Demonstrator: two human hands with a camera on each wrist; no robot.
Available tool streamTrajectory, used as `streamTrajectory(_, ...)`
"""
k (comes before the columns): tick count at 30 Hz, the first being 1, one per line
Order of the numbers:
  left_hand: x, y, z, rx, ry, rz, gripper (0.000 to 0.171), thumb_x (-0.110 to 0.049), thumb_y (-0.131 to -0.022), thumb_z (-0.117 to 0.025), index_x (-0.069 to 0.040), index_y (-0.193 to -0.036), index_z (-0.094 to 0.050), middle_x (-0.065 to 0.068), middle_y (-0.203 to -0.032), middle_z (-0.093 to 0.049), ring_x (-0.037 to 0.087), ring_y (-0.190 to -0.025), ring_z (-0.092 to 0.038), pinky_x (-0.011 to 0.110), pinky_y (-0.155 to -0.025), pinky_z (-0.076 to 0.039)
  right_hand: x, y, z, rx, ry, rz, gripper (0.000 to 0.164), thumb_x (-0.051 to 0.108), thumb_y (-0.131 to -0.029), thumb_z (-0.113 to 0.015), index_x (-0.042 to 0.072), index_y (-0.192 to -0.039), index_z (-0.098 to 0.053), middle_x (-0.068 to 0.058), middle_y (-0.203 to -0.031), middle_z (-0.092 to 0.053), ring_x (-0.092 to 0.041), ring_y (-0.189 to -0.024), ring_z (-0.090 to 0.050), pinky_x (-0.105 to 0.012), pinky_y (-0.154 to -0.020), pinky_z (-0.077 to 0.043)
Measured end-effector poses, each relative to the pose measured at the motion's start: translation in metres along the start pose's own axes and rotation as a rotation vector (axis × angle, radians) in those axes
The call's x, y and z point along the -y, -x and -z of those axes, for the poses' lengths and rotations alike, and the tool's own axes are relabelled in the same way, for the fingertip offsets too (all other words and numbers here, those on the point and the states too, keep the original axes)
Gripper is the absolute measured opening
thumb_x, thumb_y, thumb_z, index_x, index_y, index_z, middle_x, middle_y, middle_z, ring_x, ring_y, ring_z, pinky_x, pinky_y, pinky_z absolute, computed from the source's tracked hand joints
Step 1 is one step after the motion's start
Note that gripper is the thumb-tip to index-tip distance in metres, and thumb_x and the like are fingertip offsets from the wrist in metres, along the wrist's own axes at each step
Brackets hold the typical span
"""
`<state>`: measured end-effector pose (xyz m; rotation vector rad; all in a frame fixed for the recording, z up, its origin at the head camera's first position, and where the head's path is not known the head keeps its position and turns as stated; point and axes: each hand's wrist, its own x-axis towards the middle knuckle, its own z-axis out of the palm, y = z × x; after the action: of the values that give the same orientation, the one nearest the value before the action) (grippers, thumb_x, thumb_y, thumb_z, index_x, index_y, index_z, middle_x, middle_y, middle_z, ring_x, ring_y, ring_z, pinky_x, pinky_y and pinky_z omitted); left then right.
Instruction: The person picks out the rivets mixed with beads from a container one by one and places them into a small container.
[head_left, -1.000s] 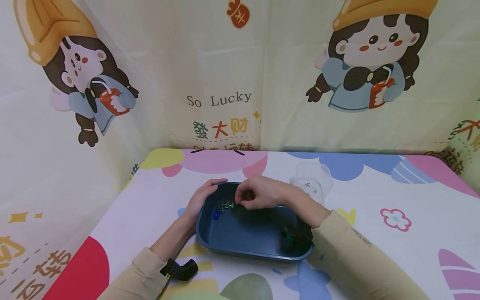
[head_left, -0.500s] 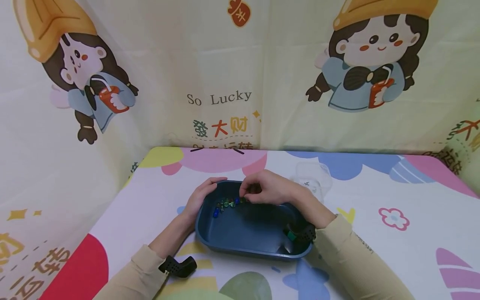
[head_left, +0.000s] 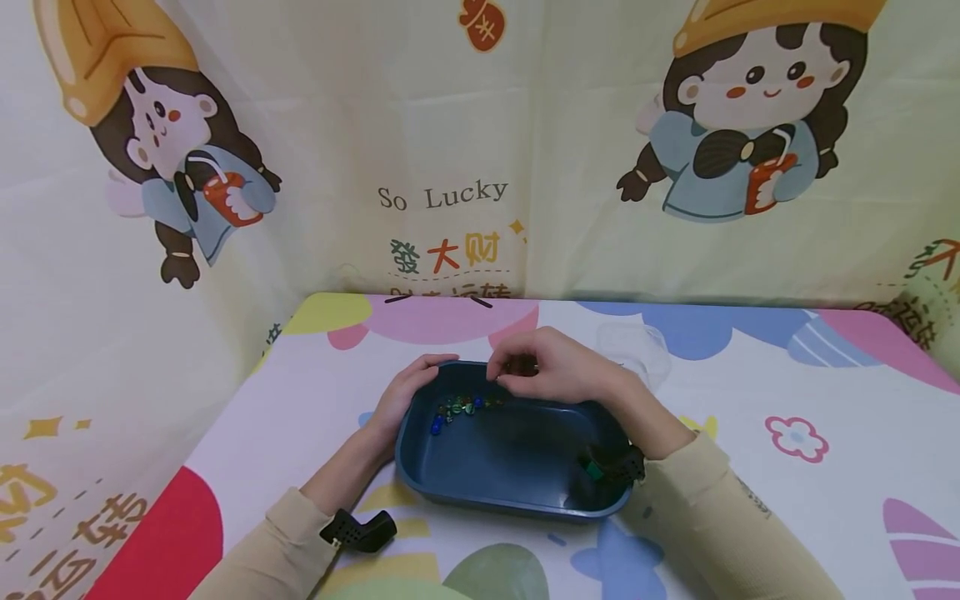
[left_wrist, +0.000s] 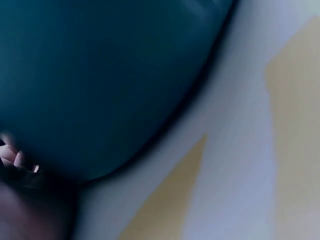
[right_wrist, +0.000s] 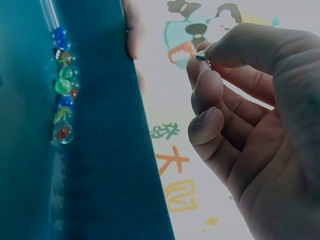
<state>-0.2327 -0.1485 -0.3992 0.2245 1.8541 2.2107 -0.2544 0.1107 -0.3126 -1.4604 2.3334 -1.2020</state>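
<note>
My right hand (head_left: 551,362) hovers at the far rim of a dark blue plastic basin (head_left: 517,467). Between its thumb and forefinger it pinches a small glass marble (right_wrist: 201,56) with a teal streak, mostly covered by the fingertips. The other fingers curl loosely. Several glass marbles (right_wrist: 64,86), blue, green and clear with orange swirls, lie in a row on the basin floor along the far wall. My left hand (head_left: 401,400) rests against the basin's far left corner, its fingers stretched along the outside. The left wrist view mostly shows the basin's outer wall (left_wrist: 110,90).
A clear plastic container (head_left: 637,350) stands behind the basin to the right, partly hidden by my right forearm. Black wrist cameras sit on both wrists, the right one (head_left: 615,464) overlapping the basin's right end. A patterned cloth (head_left: 720,517) covers the table.
My right hand has lifted from the row of marbles, up and to the right towards the far rim. A blue marble in the row has come into view. The left hand stays put.
</note>
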Motion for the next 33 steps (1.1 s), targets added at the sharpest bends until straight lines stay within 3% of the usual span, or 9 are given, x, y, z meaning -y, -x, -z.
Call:
streamTrajectory(8,0.004,0.001,0.0,-0.026,-0.004,-0.047,0.04,-0.018,-0.108,-0.038,0.004,-0.14,-0.05,0.012,-0.128,-0.061,0.025,-0.118,-0.057,0.033,-0.099,-0.048,-0.004,0.006,0.008,-0.013,0.032,-0.01,0.009,0.0,-0.092,-0.067,0.003,-0.098,-0.072,0.003,-0.086,-0.065,-0.013,-0.069,-0.056,-0.029,-0.066,-0.052)
streamTrajectory(17,0.005,0.001,0.0,-0.025,0.015,-0.093,0.037,-0.017,-0.108,-0.041,0.002,-0.136,-0.055,0.008,-0.123,-0.063,0.022,-0.113,-0.061,0.032,-0.096,-0.05,-0.004,0.019,0.027,-0.097,0.035,-0.076,0.011,-0.002,-0.092,-0.067,0.006,-0.099,-0.072,0.0,-0.09,-0.066,-0.018,-0.073,-0.058,-0.032,-0.069,-0.052)
streamTrajectory(24,0.005,0.002,0.002,-0.041,0.046,-0.084,0.037,-0.017,-0.108,-0.04,0.001,-0.136,-0.055,0.007,-0.124,-0.062,0.022,-0.116,-0.06,0.032,-0.098,-0.049,-0.012,0.032,0.04,-0.167,0.043,-0.15,0.012,-0.002,-0.092,-0.068,0.005,-0.101,-0.071,-0.002,-0.09,-0.065,-0.02,-0.076,-0.059,-0.032,-0.07,-0.052)
streamTrajectory(33,0.003,0.003,0.001,-0.04,0.037,-0.055,0.04,-0.017,-0.108,-0.037,0.002,-0.141,-0.051,0.009,-0.13,-0.059,0.024,-0.12,-0.057,0.034,-0.101,-0.048,-0.022,0.044,0.053,-0.249,0.091,-0.18,0.012,-0.004,-0.091,-0.068,0.003,-0.1,-0.072,-0.008,-0.093,-0.067,-0.021,-0.076,-0.059,-0.029,-0.068,-0.05)
